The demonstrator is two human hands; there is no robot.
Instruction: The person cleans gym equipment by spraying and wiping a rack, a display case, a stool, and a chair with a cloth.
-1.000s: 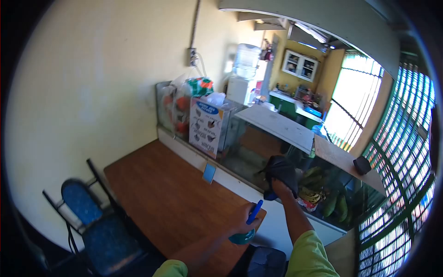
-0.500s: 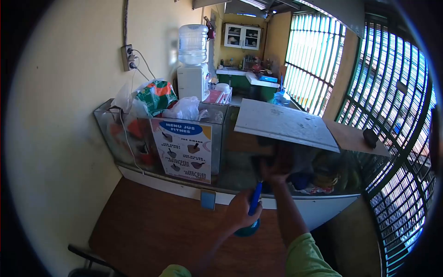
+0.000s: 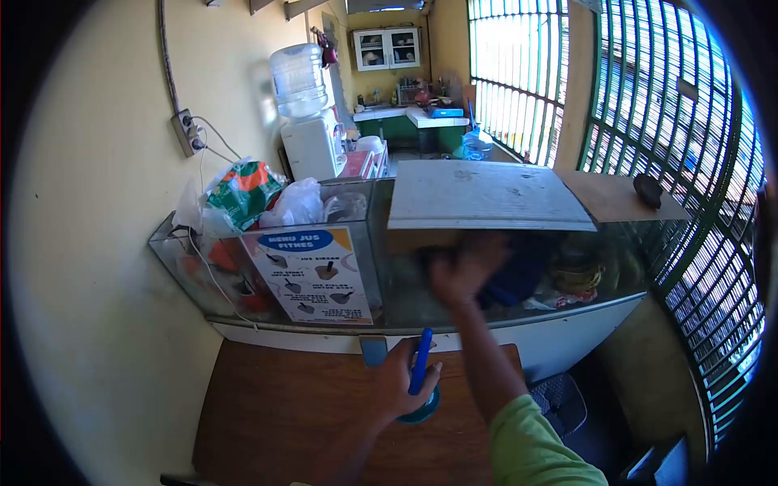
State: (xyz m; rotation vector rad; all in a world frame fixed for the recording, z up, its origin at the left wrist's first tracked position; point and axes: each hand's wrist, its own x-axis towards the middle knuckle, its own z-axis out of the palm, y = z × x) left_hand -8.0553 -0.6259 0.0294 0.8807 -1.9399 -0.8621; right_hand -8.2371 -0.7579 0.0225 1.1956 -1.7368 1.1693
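Observation:
My left hand (image 3: pixel 403 381) is closed around a long blue object (image 3: pixel 421 361) that points upward, above the wooden table. A rounded teal part (image 3: pixel 420 407) shows just below that hand. My right hand (image 3: pixel 468 271) is smeared by motion in front of the glass display case (image 3: pixel 397 296), below the pale board on top. A dark patch lies at its fingers, and I cannot tell whether it is held. Beside the hand, a dark blue bundle (image 3: pixel 519 271) shows at the case.
The wooden table (image 3: pixel 275 405) stands before the case. A menu poster (image 3: pixel 312 275) covers the glass at left, with plastic bags (image 3: pixel 296 202) above. The pale board (image 3: pixel 486 194) and a dark stone-like lump (image 3: pixel 647 190) rest on top. A padded chair (image 3: pixel 561 403) is at right.
The view has shifted, showing more of the table and the chair. My right hand has moved up and left across the case front. The left hand still grips the blue object.

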